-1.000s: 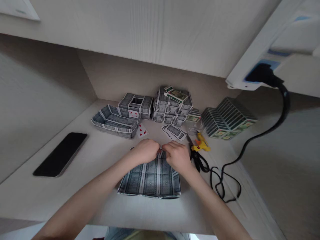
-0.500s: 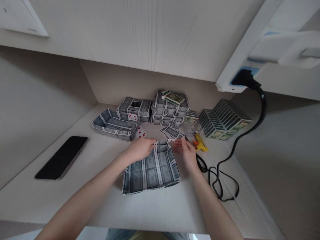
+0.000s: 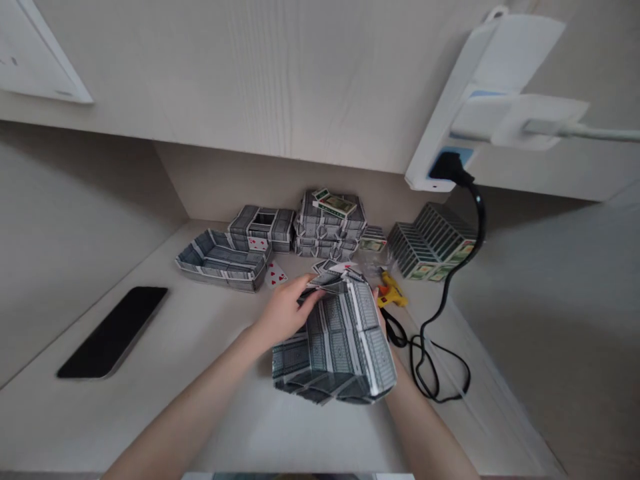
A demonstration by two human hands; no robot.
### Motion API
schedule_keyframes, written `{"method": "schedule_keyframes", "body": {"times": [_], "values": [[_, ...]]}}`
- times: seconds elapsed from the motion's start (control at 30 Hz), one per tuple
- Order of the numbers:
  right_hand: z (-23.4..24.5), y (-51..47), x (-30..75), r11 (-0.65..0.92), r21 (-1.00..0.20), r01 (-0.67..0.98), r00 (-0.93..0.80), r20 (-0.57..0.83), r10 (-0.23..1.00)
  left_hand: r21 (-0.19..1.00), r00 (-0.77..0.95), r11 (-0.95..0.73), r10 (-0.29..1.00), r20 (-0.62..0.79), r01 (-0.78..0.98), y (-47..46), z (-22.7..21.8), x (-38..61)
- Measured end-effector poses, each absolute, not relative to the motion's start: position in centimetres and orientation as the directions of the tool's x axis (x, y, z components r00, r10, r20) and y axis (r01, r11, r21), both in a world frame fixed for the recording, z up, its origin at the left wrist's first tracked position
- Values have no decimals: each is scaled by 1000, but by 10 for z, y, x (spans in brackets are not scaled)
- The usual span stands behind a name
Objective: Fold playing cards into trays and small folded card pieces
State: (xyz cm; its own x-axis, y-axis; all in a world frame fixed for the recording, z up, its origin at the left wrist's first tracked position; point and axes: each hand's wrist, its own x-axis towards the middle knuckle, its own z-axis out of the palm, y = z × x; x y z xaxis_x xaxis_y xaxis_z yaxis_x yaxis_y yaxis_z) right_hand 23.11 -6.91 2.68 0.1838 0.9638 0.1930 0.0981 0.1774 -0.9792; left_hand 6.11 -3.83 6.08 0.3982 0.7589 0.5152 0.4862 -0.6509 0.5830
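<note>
An open box made of playing cards (image 3: 335,340), grey-patterned with white edges, is tilted up off the desk between my hands. My left hand (image 3: 287,308) pinches its far upper edge, thumb inside the wall. Behind the raised right wall, my right hand (image 3: 383,317) is mostly hidden and supports that side. Loose playing cards (image 3: 325,265) lie just beyond the box, partly covered by it. A yellow glue gun (image 3: 391,292) rests to the right of my right hand. One red-pip card (image 3: 276,274) lies beyond my left hand.
Behind stand an open card tray (image 3: 220,273), a card box with an opening (image 3: 263,227) and stacked card boxes (image 3: 330,230). Green-trimmed card packs (image 3: 433,243) are at the right. A phone (image 3: 113,331) lies left. A black cable (image 3: 440,397) runs from a power strip (image 3: 440,120).
The box has been lifted and tipped, its right side raised, and shifted a little to the right. My right hand has moved from the far corner to behind the right wall.
</note>
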Motion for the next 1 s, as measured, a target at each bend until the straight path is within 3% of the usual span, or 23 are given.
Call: {"method": "schedule_keyframes", "body": {"times": [0.13, 0.27, 0.4, 0.5, 0.57, 0.7, 1.0], "values": [[39, -84, 225, 123, -977, -173, 0, 125, 992, 559, 354, -691, 719, 599, 458, -40, 60, 61], [53, -89, 229, 178, -947, -267, 63, 167, 984, 483, 335, -737, 657, 675, 473, -36, 61, 56], [59, -84, 239, 283, -959, 5, 215, 278, 936, 511, 338, -725, 676, 655, 461, -30, 68, 46], [75, -82, 238, 329, -919, 219, 181, 370, 911, 627, 380, -679, 733, 564, 381, -23, 80, 40], [93, -81, 234, 398, -863, 311, 89, 444, 892, 703, 456, -638, 751, 478, 314, -16, 90, 37], [127, -84, 224, 468, -733, 493, -154, 455, 877, 797, 588, -548, 742, 322, 255, 2, 105, 36], [143, -91, 220, 543, -503, 672, -376, 400, 836, 846, 748, -477, 645, 152, 239, 25, 99, 35]]}}
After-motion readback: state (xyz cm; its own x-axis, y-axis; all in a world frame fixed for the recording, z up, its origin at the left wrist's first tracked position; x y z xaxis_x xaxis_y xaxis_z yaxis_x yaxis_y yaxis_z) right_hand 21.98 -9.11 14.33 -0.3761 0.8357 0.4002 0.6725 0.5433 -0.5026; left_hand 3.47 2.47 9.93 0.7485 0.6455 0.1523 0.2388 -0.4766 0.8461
